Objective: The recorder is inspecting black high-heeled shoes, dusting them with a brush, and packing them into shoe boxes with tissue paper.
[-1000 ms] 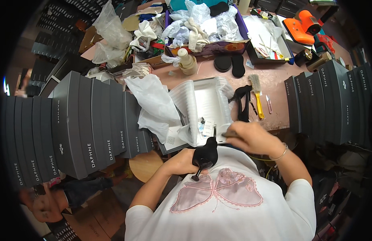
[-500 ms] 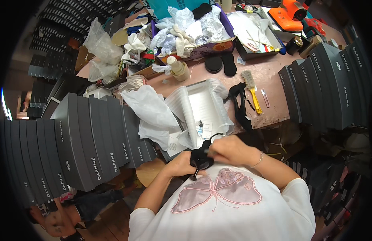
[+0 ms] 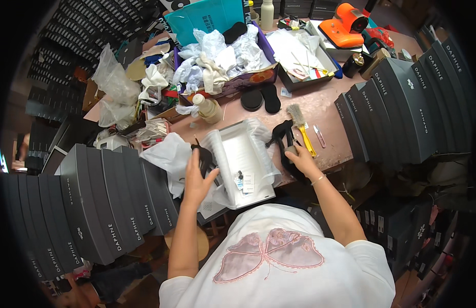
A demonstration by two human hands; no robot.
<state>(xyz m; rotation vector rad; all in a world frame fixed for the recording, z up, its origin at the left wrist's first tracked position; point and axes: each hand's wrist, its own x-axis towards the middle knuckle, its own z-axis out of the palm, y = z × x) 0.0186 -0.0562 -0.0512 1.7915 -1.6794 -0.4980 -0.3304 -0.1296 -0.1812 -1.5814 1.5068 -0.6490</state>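
A black high-heeled shoe (image 3: 204, 158) is beside the left wall of the open shoebox (image 3: 233, 136). My left hand (image 3: 197, 182) grips it, the fingers along one side and the thumb on the other. The shoebox is lined with white foam sheet, and small tags and a sachet (image 3: 243, 181) lie inside. My right hand (image 3: 303, 162) pinches a small greyish block (image 3: 291, 150), whose kind I cannot make out. It is right over the second black shoe (image 3: 284, 136), which lies on the table right of the shoebox.
A yellow-handled brush (image 3: 306, 134) and pink-handled snips (image 3: 319, 136) lie right of the second shoe. Stacked grey shoeboxes flank me, left (image 3: 89, 205) and right (image 3: 397, 108). A bottle (image 3: 207, 109), a purple box of crumpled paper (image 3: 248, 77) and an orange device (image 3: 343, 28) stand farther back.
Both hands have moved apart from in front of my chest. The left carried the shoe forward to the box's left side; the right went to the second shoe. The view has shifted too.
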